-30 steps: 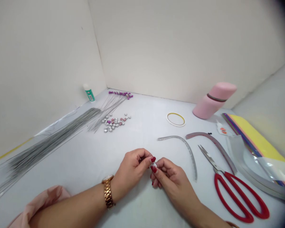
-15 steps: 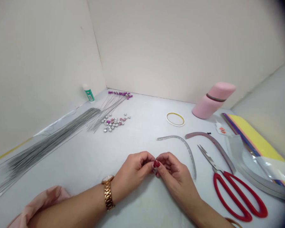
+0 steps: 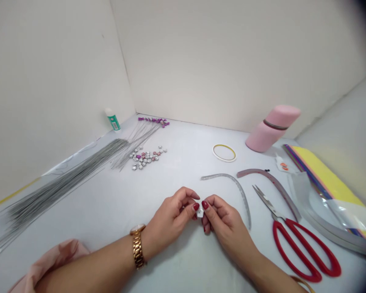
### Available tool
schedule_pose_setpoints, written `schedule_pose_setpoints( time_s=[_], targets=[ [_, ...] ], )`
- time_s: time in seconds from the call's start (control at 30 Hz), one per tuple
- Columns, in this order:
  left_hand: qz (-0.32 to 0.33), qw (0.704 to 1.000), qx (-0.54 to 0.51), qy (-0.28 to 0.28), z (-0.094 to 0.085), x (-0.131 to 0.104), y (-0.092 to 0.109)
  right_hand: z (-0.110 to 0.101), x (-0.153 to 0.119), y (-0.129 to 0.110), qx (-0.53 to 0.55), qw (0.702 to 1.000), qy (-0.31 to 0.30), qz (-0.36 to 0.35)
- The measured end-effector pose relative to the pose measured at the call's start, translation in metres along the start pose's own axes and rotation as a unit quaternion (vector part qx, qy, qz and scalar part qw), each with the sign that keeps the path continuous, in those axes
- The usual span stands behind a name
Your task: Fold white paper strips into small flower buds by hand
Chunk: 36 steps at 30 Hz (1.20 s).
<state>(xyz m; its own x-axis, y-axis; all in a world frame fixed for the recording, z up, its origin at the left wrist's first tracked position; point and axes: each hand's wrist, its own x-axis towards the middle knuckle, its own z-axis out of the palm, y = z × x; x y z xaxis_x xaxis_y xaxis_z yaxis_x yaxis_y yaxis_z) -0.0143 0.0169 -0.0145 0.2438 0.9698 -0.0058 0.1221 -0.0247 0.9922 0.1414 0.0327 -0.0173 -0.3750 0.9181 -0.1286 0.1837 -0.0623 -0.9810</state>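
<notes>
Small white piece (image 3: pixel 200 212) sits just below the centre of the frame, its surface crumpled and shiny. The left hand (image 3: pixel 175 213) and right hand (image 3: pixel 227 221) appear to pinch it from either side, fingers clamped on its edges, though the left forefinger stands lifted. So little of it shows that it could slip if either pinch slackens; a hard squeeze might crease it. Right of centre, a curved, translucent strip (image 3: pixel 243 196) lies near the metal-bladed scissors (image 3: pixel 277 215) with smooth red handles. Left of centre, faceted, glossy beads (image 3: pixel 144 160) scatter across the smooth table (image 3: pixel 183 162); beyond, thin grey wires (image 3: pixel 73 169) form a straight, stiff-looking bundle.
</notes>
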Motion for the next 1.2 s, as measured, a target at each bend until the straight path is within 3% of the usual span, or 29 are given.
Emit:
schedule_pose_setpoints(
  time_s=[0.17, 0.27, 0.37, 0.63, 0.77, 0.9, 1.2],
  targets=[
    [0.028, 0.992, 0.122, 0.034, 0.003, -0.003, 0.004, 0.002, -0.002, 0.001, 0.032, 0.999, 0.004, 0.012],
    [0.028, 0.990, 0.135, 0.033, 0.002, -0.003, 0.007, 0.003, -0.002, 0.000, 0.043, 0.999, 0.013, 0.012],
    [0.016, 0.994, 0.103, 0.033, 0.001, -0.003, 0.008, 0.003, -0.002, 0.001, 0.044, 0.999, 0.015, 0.007],
    [-0.065, 0.992, -0.103, 0.013, 0.003, 0.002, 0.004, 0.001, 0.000, 0.000, 0.061, 0.998, -0.004, 0.016],
    [-0.014, 0.998, -0.052, 0.035, 0.005, 0.000, 0.000, 0.002, 0.002, 0.000, 0.079, 0.997, 0.002, 0.028],
    [-0.005, 0.999, 0.007, 0.044, 0.005, -0.002, -0.001, 0.002, 0.001, 0.001, 0.078, 0.997, -0.002, 0.024],
    [-0.043, 0.996, -0.067, 0.041, 0.004, 0.004, -0.009, 0.003, -0.001, -0.002, 0.047, 0.999, -0.006, 0.003]
  ],
)
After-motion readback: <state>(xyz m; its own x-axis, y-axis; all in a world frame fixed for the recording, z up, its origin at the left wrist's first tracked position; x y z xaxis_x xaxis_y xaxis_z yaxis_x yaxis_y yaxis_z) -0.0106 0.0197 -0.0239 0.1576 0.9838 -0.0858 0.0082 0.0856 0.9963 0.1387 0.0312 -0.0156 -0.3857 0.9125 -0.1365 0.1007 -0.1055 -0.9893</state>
